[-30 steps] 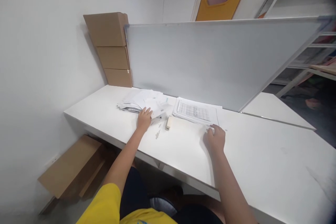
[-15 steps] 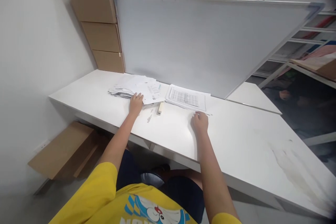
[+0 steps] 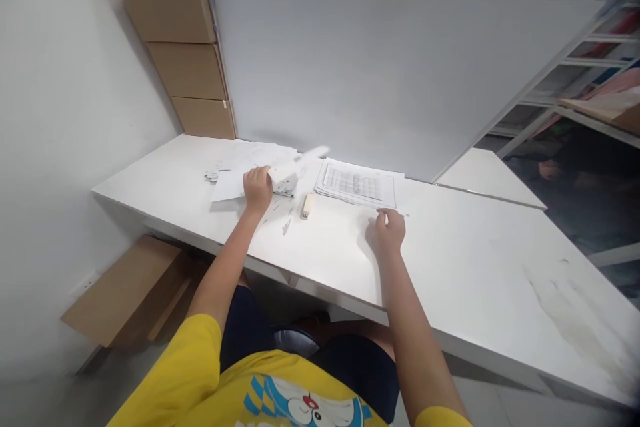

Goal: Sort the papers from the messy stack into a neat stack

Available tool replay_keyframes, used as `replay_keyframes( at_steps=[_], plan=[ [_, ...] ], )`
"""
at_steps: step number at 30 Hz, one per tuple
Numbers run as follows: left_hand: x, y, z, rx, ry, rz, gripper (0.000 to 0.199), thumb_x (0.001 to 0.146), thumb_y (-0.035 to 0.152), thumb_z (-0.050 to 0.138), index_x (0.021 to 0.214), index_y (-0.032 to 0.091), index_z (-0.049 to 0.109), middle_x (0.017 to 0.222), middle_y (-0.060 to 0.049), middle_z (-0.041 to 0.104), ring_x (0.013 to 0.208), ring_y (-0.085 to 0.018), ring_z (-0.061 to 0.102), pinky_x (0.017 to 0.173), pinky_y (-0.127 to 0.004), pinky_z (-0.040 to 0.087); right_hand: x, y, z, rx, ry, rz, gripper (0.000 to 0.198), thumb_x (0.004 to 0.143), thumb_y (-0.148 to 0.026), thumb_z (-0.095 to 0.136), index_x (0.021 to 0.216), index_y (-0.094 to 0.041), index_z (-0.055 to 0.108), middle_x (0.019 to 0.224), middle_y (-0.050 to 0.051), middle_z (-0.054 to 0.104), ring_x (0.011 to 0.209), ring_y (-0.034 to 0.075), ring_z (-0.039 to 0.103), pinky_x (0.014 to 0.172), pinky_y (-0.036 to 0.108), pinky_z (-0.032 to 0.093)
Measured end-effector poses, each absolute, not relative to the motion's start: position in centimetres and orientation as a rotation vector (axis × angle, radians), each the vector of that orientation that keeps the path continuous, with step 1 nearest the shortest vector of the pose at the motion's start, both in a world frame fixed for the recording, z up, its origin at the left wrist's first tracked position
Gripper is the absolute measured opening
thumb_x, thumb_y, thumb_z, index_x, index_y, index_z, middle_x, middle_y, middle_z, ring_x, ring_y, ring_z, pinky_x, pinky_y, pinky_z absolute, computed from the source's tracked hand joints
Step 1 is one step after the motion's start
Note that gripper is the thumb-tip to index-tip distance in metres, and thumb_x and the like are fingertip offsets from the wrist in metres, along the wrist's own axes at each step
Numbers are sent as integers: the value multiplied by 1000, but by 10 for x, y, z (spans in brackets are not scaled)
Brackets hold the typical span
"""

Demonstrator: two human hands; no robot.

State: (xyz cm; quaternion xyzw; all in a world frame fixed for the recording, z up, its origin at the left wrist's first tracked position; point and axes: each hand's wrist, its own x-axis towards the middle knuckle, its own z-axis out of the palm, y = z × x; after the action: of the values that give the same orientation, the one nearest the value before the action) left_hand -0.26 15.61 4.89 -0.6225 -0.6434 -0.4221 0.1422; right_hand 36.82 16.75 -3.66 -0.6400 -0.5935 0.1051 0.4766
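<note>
My left hand [image 3: 258,189] is closed on a sheet of paper [image 3: 231,185] at the front of a loose pile of papers [image 3: 260,152]. The sheet is lifted and bent, and its right part is blurred by motion. My right hand [image 3: 391,229] is held low over the table, just in front of a neater stack of printed sheets [image 3: 357,185]. Its fingers are curled with thumb and forefinger close together; whether anything small is between them I cannot make out. A cream-coloured stapler [image 3: 307,205] lies between the two hands.
The white table [image 3: 450,267] bears small dark scraps [image 3: 286,225] near the stapler. A large whiteboard [image 3: 390,73] leans behind the papers, beside stacked cardboard boxes [image 3: 187,70]. Another cardboard box [image 3: 120,293] is below the table's left end. Shelves [image 3: 575,100] stand at the right.
My left hand has closed on a sheet and raised it off the pile, bending it. My right hand has shifted slightly right. The camera view has tilted a little.
</note>
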Motion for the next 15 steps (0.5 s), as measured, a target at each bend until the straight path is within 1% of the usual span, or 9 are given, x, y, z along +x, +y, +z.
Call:
replay_keyframes(
  at_steps=[3, 5, 7, 8, 10, 11, 13, 15],
  plan=[
    [4, 147, 67, -1775, -1760, -1414, 30, 102, 32, 36, 98, 18, 62, 93, -12, 68, 95, -25, 62, 91, -37, 41, 368, 164, -31, -1529, -1479, 166, 31, 83, -26, 37, 88, -17, 66, 97, 13, 69, 100, 26, 58, 97, 43, 42],
    [7, 130, 73, -1738, -1758, -1569, 30, 102, 37, 40, 85, 19, 58, 85, -8, 64, 87, -22, 61, 86, -34, 43, 368, 163, -28, -1521, -1485, 154, 29, 82, -25, 37, 86, -18, 65, 96, 13, 69, 99, 25, 58, 96, 43, 43],
    [10, 103, 75, -1598, -1804, -1816, 35, 100, 41, 45, 72, 21, 49, 70, -2, 56, 72, -17, 57, 75, -29, 44, 365, 159, -24, -1501, -1481, 152, 28, 82, -25, 38, 85, -19, 65, 94, 12, 69, 98, 25, 59, 96, 43, 44],
    [13, 87, 75, -1496, -1843, -1972, 38, 99, 44, 48, 68, 22, 44, 63, 1, 49, 64, -15, 54, 68, -27, 44, 361, 154, -21, -1482, -1473, 162, 27, 82, -27, 39, 84, -19, 65, 93, 11, 69, 98, 25, 59, 96, 44, 44],
    [20, 53, 72, -1287, -1945, -2341, 42, 96, 48, 53, 66, 23, 37, 55, 6, 37, 51, -11, 45, 55, -23, 41, 345, 136, -16, -1411, -1450, 249, 28, 86, -32, 41, 85, -19, 65, 94, 11, 70, 99, 25, 60, 96, 44, 45],
    [24, 37, 69, -1175, -1991, -2544, 43, 94, 49, 56, 66, 23, 36, 54, 7, 34, 47, -10, 41, 49, -21, 38, 333, 121, -13, -1356, -1443, 353, 30, 88, -37, 42, 87, -19, 66, 95, 11, 70, 99, 26, 61, 95, 44, 46],
    [34, 8, 61, -972, -2077, -2912, 44, 87, 50, 65, 66, 23, 37, 55, 8, 35, 43, -7, 38, 42, -18, 34, 303, 80, -9, -1193, -1439, 701, 39, 90, -53, 47, 95, -20, 68, 100, 11, 72, 101, 26, 63, 94, 45, 48],
    [44, -17, 47, -852, -2188, -3139, 43, 79, 50, 73, 69, 22, 43, 56, 8, 41, 43, -6, 41, 40, -17, 33, 273, 31, -6, -948, -1388, 1230, 60, 87, -71, 47, 117, -22, 65, 110, 12, 72, 105, 28, 65, 88, 46, 52]
  ],
)
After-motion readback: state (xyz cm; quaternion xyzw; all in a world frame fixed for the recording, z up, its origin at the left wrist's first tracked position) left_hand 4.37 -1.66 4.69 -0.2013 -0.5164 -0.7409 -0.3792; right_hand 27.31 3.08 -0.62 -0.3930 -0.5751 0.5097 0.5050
